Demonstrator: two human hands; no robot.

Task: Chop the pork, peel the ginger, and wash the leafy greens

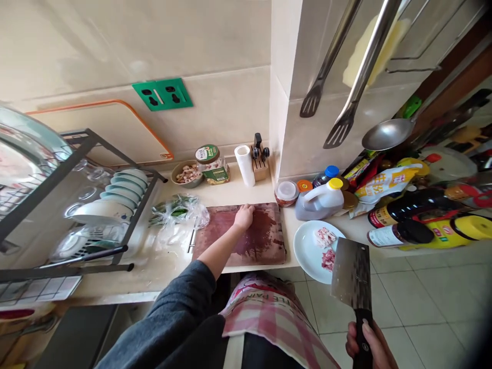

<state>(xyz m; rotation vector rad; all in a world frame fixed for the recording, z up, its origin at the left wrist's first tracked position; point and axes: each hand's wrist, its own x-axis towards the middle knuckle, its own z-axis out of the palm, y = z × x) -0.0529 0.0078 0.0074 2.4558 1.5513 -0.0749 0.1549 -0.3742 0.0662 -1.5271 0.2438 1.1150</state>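
My left hand [245, 217] reaches across the dark, wet-looking cutting board [265, 241]. Its fingers are bent at the board's far edge, and the fingertips are hidden. My right hand [371, 341] is wrapped round the black handle of a cleaver [351, 274], held up off the counter at the lower right with its broad blade pointing away from me. Partly behind the blade, a light blue plate [305, 256] carries two small heaps of cut raw meat, a pale one [325, 237] and a redder one [328, 260].
Left of the board lies a plastic bag with greens [179, 212], beside a dish rack [111, 251]. Behind stand a bowl [187, 174], a jar [213, 166], a paper roll [245, 166] and a knife block [261, 166]. Bottles [321, 202] crowd the right; spatulas [340, 125] hang above.
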